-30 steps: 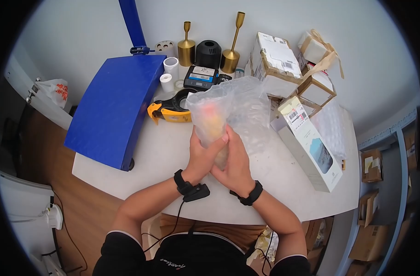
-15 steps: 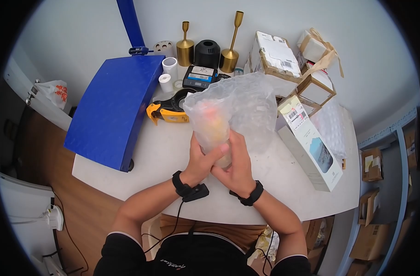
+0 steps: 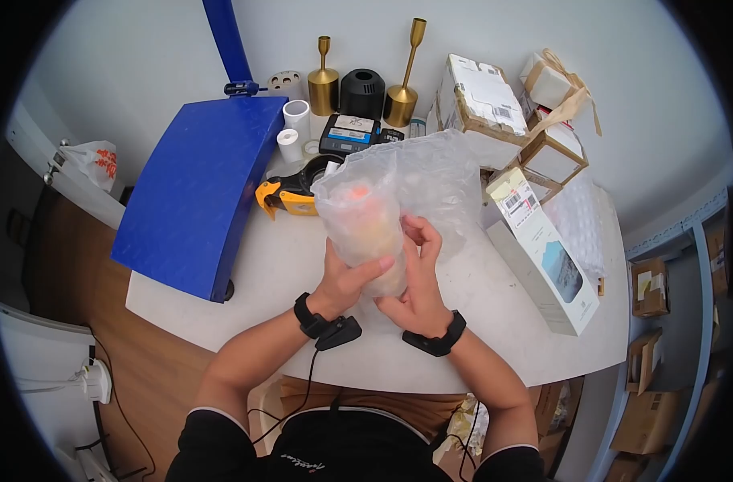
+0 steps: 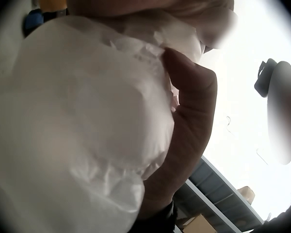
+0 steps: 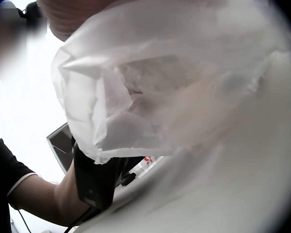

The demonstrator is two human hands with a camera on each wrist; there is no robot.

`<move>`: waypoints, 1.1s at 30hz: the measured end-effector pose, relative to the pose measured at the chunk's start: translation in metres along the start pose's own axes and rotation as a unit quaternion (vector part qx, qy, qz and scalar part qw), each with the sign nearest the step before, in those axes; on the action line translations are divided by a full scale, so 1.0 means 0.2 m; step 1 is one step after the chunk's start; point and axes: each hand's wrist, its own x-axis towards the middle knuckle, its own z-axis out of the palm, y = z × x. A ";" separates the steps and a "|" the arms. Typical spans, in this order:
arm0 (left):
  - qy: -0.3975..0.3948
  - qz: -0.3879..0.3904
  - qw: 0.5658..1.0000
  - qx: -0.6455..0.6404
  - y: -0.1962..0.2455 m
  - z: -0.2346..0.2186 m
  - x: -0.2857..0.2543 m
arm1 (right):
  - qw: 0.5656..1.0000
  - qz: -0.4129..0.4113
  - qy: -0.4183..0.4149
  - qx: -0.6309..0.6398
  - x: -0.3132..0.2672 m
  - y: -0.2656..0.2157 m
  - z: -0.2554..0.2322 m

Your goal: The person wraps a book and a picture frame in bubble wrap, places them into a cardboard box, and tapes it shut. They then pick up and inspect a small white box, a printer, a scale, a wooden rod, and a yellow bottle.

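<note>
Between both hands is a bundle of translucent plastic wrap (image 3: 365, 233), with blurry red and yellow showing through the layers. It leans away from the body above the table. My left hand (image 3: 340, 281) grips its lower left side, thumb across the front. On the right side, my right hand (image 3: 422, 281) holds the wrap with bent fingers, thumb near the lower end. A loose sheet of wrap (image 3: 447, 181) trails rightward from the bundle. The left wrist view shows the right hand's curled fingers (image 4: 191, 92) against the wrap. Crumpled folds (image 5: 102, 111) at the bundle's end fill the right wrist view.
A yellow and black tape dispenser (image 3: 294, 197) stands behind the left hand, beside a large blue platform (image 3: 202, 185). A white product box (image 3: 543, 257) lies to the right. Gold candle holders (image 3: 324, 90), a label printer (image 3: 349, 135) and taped cartons (image 3: 483, 100) line the back.
The bundle has turned and shifted slightly left, its red end less distinct. My right hand's fingers have moved outward and bent at the wrap, while the left hand keeps its grip.
</note>
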 end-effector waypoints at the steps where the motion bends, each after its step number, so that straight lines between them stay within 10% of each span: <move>1: 0.007 0.008 1.000 0.001 0.00 0.00 0.00 | 1.000 0.000 0.000 0.000 0.00 -0.01 0.00; 16: 0.052 0.049 0.991 0.111 -0.02 0.03 -0.01 | 0.996 0.029 0.028 -0.079 -0.02 -0.05 0.07; 25: -0.055 0.018 0.998 0.037 0.04 0.01 0.01 | 0.989 0.062 -0.014 0.133 -0.01 0.00 0.00; 33: -0.011 -0.014 1.000 0.025 0.03 -0.02 0.03 | 0.861 0.275 -0.098 0.416 0.01 0.04 -0.03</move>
